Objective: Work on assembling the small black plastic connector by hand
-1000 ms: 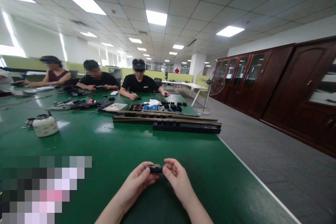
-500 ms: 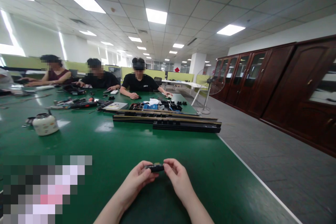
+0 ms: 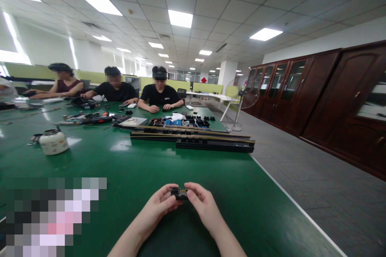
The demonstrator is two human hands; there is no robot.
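Both hands share one grip on a small black part (image 3: 179, 193) – left hand (image 3: 159, 207) and right hand (image 3: 202, 205) pinching its ends – just above the near green tabletop (image 3: 129, 164)

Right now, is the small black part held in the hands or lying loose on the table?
Held. The left hand and right hand pinch the small black part at its ends, above the green table.

Head-worn camera looks forward along the green table (image 3: 126, 168); hands near, bottom centre.
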